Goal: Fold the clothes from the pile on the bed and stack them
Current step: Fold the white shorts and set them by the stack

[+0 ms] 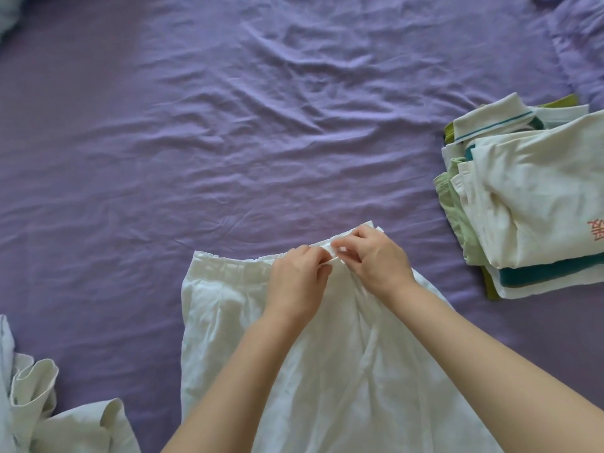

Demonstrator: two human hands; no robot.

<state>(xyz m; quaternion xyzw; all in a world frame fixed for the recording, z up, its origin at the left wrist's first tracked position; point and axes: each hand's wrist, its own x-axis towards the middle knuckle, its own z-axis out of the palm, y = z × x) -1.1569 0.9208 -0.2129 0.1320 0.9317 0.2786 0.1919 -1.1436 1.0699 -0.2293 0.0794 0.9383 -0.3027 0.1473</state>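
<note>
A white garment with a gathered elastic waistband [225, 322] lies spread flat on the purple bed sheet [228, 142], waistband away from me. Both my hands meet at the middle of that waistband. My left hand [299, 282] pinches a small white tab or drawstring end there, and my right hand [376, 259] pinches the same spot from the right. At the right edge of the bed stands a stack of folded clothes [529, 204], white, light green and teal. Loose unfolded white clothes [49, 413] lie crumpled at the lower left.
A wide stretch of wrinkled purple sheet lies beyond the garment. A purple pillow or bedding fold [581, 44] sits at the top right, just behind the stack. Something pale blue shows at the top left corner [8, 14].
</note>
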